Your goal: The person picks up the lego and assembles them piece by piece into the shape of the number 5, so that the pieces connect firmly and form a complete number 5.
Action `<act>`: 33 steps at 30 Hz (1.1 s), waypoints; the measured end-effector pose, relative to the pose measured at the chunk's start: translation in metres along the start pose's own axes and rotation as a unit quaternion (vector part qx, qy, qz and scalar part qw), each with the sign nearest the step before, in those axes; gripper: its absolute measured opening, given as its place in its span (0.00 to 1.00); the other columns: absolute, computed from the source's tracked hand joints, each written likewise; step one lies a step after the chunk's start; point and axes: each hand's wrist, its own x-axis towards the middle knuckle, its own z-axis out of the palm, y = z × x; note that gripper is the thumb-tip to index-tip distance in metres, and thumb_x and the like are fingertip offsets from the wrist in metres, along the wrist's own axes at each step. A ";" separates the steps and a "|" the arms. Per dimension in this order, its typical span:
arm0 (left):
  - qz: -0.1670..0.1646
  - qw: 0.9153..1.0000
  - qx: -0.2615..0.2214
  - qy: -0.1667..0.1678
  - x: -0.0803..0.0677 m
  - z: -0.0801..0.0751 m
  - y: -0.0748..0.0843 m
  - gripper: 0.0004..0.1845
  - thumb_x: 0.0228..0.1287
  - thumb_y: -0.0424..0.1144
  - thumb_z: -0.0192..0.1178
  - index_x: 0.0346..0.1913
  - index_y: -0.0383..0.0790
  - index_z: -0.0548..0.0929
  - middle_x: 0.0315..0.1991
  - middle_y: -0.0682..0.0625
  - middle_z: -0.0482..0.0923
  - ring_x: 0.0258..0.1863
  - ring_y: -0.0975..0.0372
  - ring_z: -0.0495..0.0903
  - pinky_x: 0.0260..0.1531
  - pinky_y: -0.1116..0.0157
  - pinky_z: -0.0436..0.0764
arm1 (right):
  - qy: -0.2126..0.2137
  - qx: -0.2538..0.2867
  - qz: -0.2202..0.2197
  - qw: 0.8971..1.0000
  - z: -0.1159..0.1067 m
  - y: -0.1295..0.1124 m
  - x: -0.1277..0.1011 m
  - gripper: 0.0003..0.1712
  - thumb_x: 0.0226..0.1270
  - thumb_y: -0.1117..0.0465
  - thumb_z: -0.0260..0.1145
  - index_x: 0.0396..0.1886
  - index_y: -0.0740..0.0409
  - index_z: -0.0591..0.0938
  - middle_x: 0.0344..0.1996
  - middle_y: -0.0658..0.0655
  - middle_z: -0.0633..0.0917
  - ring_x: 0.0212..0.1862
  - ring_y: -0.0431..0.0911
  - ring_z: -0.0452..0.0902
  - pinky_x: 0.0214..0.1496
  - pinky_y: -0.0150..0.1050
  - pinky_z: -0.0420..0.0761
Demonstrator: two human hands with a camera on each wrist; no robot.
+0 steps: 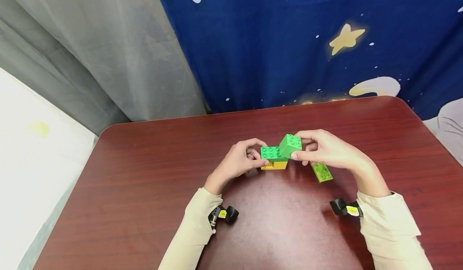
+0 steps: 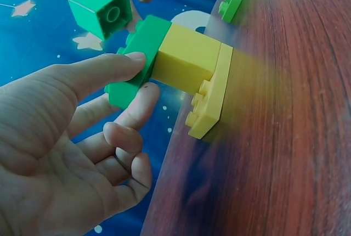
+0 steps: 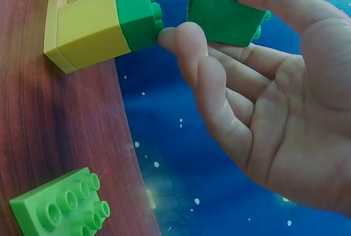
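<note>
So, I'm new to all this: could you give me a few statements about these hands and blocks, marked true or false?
1. The right hand holds a small green block. True.
2. The left hand holds nothing. False: it grips a longer green block.
3. A lime-green block lies on the table. True.
4. The small green block is already joined to the longer green block. False: the right wrist view shows a gap between them.
5. The longer green block sits on top of a yellow block. True.
</note>
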 end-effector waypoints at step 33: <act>-0.007 0.999 -0.038 -0.005 0.000 0.002 0.002 0.19 0.50 0.31 0.70 0.47 0.39 0.78 0.21 0.49 0.77 0.17 0.64 0.67 0.18 0.71 0.65 | 0.158 -0.187 -0.051 0.968 0.024 -0.010 0.011 0.19 0.51 0.54 0.74 0.40 0.51 0.76 0.30 0.50 0.84 0.19 0.38 0.72 0.25 0.36 0.71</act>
